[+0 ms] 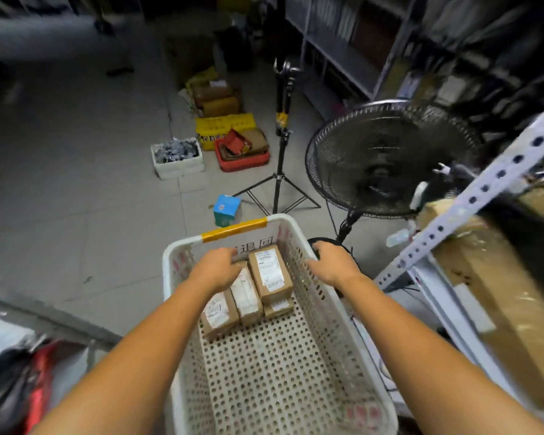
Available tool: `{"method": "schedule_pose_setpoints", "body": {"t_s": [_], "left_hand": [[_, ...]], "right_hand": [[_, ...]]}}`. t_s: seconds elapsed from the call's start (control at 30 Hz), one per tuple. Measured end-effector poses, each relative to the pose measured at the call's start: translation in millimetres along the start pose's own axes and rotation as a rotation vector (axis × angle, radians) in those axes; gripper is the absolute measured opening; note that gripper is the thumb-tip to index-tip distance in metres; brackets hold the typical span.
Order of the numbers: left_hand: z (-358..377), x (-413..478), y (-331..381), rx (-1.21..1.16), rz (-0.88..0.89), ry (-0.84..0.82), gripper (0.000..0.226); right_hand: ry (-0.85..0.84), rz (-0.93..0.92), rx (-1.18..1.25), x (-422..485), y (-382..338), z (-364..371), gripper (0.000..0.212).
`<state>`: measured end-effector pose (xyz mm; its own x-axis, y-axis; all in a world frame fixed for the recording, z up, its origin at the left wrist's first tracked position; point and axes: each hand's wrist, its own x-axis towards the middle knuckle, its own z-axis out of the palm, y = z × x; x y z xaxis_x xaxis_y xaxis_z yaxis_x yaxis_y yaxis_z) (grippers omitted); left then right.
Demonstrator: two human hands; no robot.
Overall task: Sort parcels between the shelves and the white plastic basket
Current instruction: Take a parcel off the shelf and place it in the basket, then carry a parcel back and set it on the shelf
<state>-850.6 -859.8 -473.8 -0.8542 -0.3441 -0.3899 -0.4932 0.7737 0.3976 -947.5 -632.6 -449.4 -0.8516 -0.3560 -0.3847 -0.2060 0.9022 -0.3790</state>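
The left hand's fingers [231, 254] are bent down over the far end of the left parcel [219, 312] and hold it there. The left hand [215, 271] is inside the white plastic basket [167, 277], up near its far wall.

This small brown box lies long, from about 12 o'clock to 6 o'clock, and its near end sticks out toward the person at 6 o'clock from the hand. Right beside it at 3 o'clock lies the middle parcel [247, 296], touching it and lying the same way. Next at 3 o'clock is the top parcel [270, 274], which sits on the bottom parcel [278, 306].

The left hand is much nearer to all four boxes, so a lift looks like its job. It would pull up and back toward 6 o'clock.

The right hand [330, 262] is at the basket's right rim, at 3 o'clock from the boxes. Its fingers are bent, but the tips are hidden, so whether it grips the rim cannot be told.

Farther out at 3 o'clock stands the shelf post [468, 208], with big cardboard boxes [500, 309] behind it. A black fan [390, 158] stands at 1 o'clock.
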Motion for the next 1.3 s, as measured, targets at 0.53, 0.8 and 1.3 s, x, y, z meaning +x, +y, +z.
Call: {"method": "schedule_pose_setpoints", "body": {"t_s": [0.53, 0.8, 1.3], "left_hand": [[-120, -244, 157, 0.305, 0.361, 0.144, 0.043], [-25, -356, 322, 0.369, 0.635, 0.059, 0.042], [181, -551, 691, 0.384, 1.484, -0.252, 0.043]], "right_hand": [[0.319, 0.094, 0.136, -297, 31, -143, 0.036], [0.431, 0.262, 0.046, -480, 206, -177, 0.043], [0.942, 1.154, 0.270, -836, 432, -206, 0.048]]}}
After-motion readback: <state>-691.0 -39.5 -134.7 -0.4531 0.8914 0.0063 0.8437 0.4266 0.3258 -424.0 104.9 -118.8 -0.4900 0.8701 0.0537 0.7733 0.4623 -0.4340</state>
